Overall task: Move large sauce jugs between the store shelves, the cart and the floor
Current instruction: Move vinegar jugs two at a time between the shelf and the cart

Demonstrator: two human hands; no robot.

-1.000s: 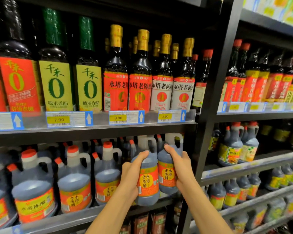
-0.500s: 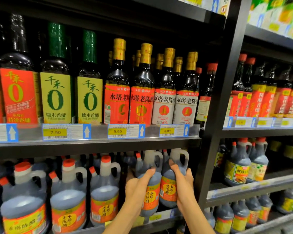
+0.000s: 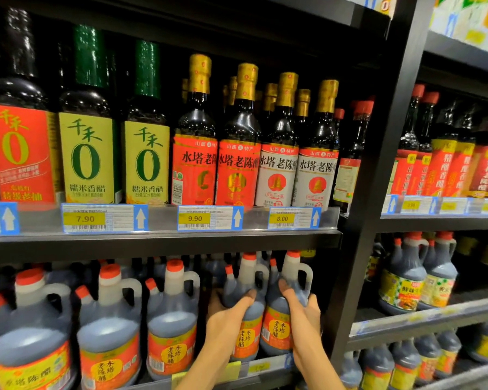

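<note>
Pushed deeper onto shelf [image 3: 164,243] now; left hand [image 3: 226,322] gripping left jug [image 3: 244,308], right hand [image 3: 304,313] gripping right jug [image 3: 282,313]. Best seat both flat before letting go.

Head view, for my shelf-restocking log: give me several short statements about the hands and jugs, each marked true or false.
1. Each hand grips its own jug: true; left hand on the left jug, right hand on the right jug.
2. The held jugs have green caps: false; the caps are red.
3. The jugs sit under the 8.00 price tag: true.
4. The gripped jugs are in a cart: false; they are at the shelf.
</note>
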